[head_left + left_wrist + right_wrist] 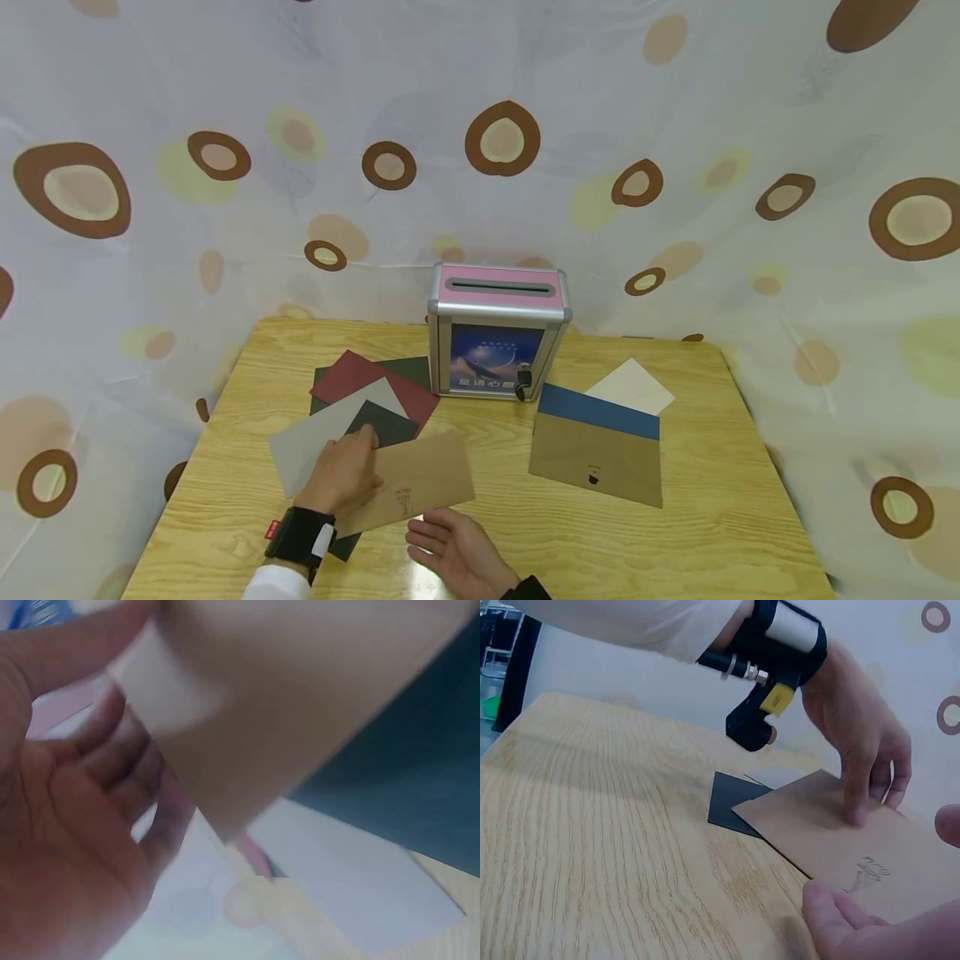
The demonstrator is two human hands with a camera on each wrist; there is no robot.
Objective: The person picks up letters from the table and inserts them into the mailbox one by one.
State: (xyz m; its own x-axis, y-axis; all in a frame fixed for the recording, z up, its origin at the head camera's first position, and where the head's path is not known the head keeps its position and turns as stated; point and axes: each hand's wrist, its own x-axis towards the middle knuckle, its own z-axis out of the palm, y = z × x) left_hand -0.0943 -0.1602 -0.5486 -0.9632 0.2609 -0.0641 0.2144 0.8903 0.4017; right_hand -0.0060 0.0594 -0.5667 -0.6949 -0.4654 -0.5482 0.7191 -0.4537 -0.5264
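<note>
The left hand [343,473] has its fingers clamped on the tan envelope [431,471], located in the head view at 7 o'clock from the pink-topped box [498,317] on the table [498,467]. The right hand [465,554] is at the envelope's 5 o'clock edge — thumb and fingers apart, relaxed; contact cannot be determined.
</note>
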